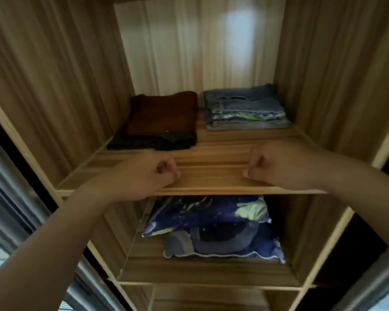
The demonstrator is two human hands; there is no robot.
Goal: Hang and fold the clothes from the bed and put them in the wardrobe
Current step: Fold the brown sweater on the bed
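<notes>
The left hand (153, 173) and the right hand (272, 167) are held over the front of the shelf (211, 178), fingers curled closed, nothing gripped. Folded brown clothes (162, 117) and jeans (245, 108) are laid behind, side by side.

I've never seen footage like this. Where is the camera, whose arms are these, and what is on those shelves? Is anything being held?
There is no machine here. A person wears one wide-angle camera on the head, so you look forward and down along their own bare arms. The left hand and the right hand are curled into fists in front of the upper shelf of a wooden wardrobe, and neither holds anything. On that shelf lie two folded piles, set apart from each other: a rust-brown garment on top of dark clothes on the left, and a stack of jeans on the right. On the lower shelf lies blue patterned bedding, perhaps pillows; I cannot tell for sure.
</notes>
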